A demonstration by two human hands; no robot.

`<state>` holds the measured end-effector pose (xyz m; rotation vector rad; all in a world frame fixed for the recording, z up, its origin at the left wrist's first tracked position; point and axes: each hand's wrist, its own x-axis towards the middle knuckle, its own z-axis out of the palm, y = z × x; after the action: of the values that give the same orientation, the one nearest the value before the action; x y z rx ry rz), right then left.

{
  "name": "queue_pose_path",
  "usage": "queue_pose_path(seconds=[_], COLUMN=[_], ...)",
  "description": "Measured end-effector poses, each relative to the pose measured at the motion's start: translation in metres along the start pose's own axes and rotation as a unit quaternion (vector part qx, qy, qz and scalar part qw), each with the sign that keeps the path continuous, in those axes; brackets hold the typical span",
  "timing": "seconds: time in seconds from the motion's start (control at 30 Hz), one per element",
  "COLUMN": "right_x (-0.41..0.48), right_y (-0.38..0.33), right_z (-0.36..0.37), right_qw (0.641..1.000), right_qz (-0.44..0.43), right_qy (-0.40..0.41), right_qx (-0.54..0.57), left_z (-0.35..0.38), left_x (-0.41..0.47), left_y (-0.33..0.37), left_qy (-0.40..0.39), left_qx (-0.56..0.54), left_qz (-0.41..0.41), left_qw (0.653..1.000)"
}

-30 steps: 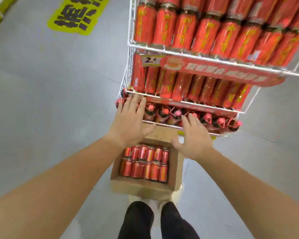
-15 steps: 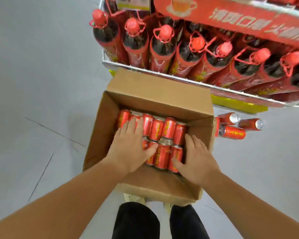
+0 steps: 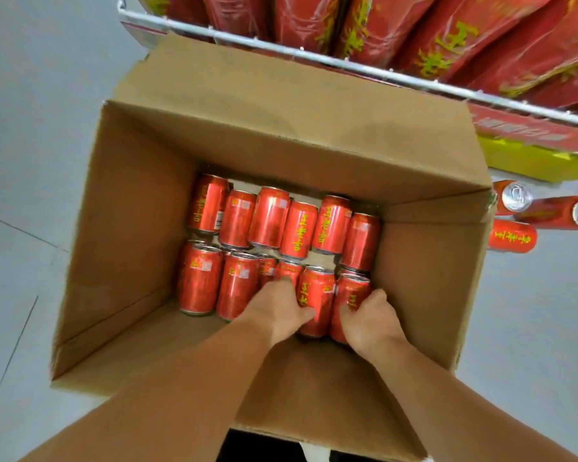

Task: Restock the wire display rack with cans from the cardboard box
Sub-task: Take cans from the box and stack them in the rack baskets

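Observation:
An open cardboard box (image 3: 127, 248) stands on the floor below me, with several red cans (image 3: 269, 221) lying in two rows on its bottom. My left hand (image 3: 277, 308) reaches into the near row, its fingers curled down round a can (image 3: 287, 271) and its thumb against the neighbouring can (image 3: 316, 295). My right hand (image 3: 369, 320) grips the rightmost near can (image 3: 351, 291), fingers wrapped over its lower end. The wire display rack (image 3: 314, 56) runs across the top of the view, its lower edge just beyond the box.
Red bottles (image 3: 447, 38) fill the rack shelf above the box. Three loose red cans (image 3: 514, 240) lie on the grey floor right of the box. A yellow base strip (image 3: 541, 163) shows under the rack. Grey floor (image 3: 30, 128) spreads to the left.
My head has dropped closer to the box. Both hands went from hovering flat over the cans down into the near row, and their fingers have closed round cans at the right.

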<state>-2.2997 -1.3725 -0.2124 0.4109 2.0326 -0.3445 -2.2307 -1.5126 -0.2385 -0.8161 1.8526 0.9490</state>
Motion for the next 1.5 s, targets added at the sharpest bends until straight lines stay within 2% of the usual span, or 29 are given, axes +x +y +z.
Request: queue_pose_path(seconds=[0.2, 0.37, 0.8, 0.9, 1.13, 1.3, 1.5], right_x=[0.022, 0.026, 0.015, 0.012, -0.007, -0.048, -0.125], right_y=[-0.003, -0.005, -0.001, -0.001, -0.008, -0.03, -0.07], right_z=[0.015, 0.009, 0.002, 0.001, -0.015, -0.048, -0.103], right_qw=[0.999, 0.998, 0.997, 0.996, 0.991, 0.988, 0.981], right_qz=[0.04, 0.029, -0.034, -0.06, -0.089, -0.112, -0.163], right_qy=[0.029, 0.045, 0.036, 0.027, 0.038, 0.035, 0.043], right_qx=[0.024, 0.021, 0.051, 0.058, 0.092, 0.102, 0.091], left_z=[0.03, 0.041, 0.038, 0.032, -0.002, -0.041, -0.105], left_x=[0.012, 0.012, -0.004, -0.008, -0.027, -0.071, -0.154], left_y=[0.001, 0.007, 0.008, 0.003, 0.003, 0.012, 0.032], left_qy=[0.03, 0.056, 0.092, 0.077, 0.059, -0.012, 0.044], left_qx=[-0.094, -0.11, -0.19, -0.218, -0.21, -0.206, -0.257], left_qz=[-0.06, -0.098, -0.087, -0.087, -0.073, -0.07, -0.027], left_qw=[0.993, 0.988, 0.974, 0.969, 0.973, 0.976, 0.965])
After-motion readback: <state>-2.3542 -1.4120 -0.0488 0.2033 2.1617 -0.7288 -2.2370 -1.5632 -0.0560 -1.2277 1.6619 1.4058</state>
